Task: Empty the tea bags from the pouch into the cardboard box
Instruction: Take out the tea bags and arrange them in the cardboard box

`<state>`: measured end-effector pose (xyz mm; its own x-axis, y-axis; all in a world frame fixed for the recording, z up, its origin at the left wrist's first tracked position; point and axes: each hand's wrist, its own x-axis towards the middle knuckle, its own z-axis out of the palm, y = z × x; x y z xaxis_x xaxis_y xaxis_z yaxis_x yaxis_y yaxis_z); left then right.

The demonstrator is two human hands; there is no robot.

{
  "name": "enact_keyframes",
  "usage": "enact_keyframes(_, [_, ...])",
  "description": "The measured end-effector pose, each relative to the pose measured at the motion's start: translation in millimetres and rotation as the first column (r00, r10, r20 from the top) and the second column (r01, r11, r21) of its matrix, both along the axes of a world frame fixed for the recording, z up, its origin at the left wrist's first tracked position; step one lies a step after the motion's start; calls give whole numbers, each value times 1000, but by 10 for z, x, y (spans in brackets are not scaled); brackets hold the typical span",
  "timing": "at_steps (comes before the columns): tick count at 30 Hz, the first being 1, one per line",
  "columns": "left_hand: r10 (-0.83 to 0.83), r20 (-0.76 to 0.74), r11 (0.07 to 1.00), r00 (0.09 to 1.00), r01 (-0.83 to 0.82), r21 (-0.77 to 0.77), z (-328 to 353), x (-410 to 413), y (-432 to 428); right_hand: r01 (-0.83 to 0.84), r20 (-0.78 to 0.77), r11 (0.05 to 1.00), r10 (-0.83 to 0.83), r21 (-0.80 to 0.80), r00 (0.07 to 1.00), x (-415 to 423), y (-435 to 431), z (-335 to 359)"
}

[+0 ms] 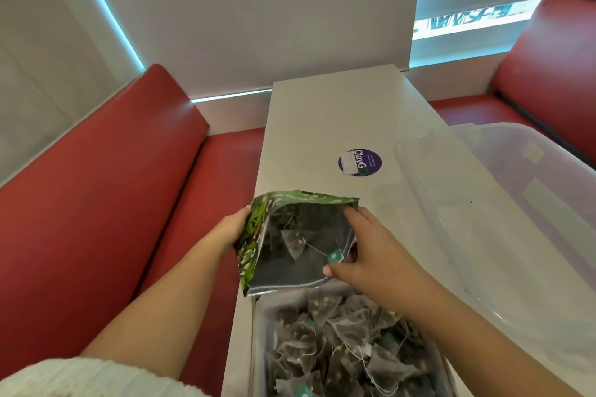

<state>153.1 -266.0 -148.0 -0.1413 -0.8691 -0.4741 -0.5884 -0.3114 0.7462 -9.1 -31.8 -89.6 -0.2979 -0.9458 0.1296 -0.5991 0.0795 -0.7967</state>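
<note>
A green patterned pouch [254, 245] is held open and tilted over the near end of the table, its silver inside facing me. A few pyramid tea bags [295, 240] lie inside it, one with a teal tag. My left hand [230, 227] grips the pouch's left side. My right hand [358, 251] grips the right rim, fingers curled into the opening and thumb at the lower edge. Just below the pouch's mouth stands the white cardboard box [258, 332], holding several grey tea bags [348, 342].
The white table [322, 126] carries a purple round sticker [360, 162]. A clear plastic tub with lid [490, 209] stands to the right, close to my right arm. Red padded benches [96, 190] flank the table on both sides.
</note>
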Motion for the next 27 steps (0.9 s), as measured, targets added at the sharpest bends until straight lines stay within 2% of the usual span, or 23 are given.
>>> enact_keyframes(4, [-128, 52, 992, 990, 129, -17, 44, -47, -138, -33, 85, 999, 34, -10, 996, -54, -29, 69])
enact_keyframes(11, [-147, -55, 982, 988, 152, 116, -144, 7, -302, -62, 170, 997, 71, -55, 983, -90, -102, 206])
enact_keyframes(13, [-136, -105, 983, 985, 148, 113, -69, -68, -239, -64, 212, 996, 77, -68, 974, -103, -106, 229])
enact_keyframes(16, [-170, -109, 979, 979, 181, 98, -82, -58, -284, -31, 248, 997, 47, -68, 968, -117, -69, 245])
enact_keyframes(19, [-156, -98, 974, 983, 170, 152, -7, 53, -405, 19, 265, 998, -1, -65, 964, -98, -10, 243])
enact_keyframes(22, [-113, -66, 987, 991, 120, 108, 137, 124, -417, 30, 281, 996, -7, -79, 960, -37, 65, 224])
enact_keyframes(27, [-71, -38, 996, 997, 69, -48, 302, 285, -446, 8, 296, 999, 5, -42, 955, 49, 268, 208])
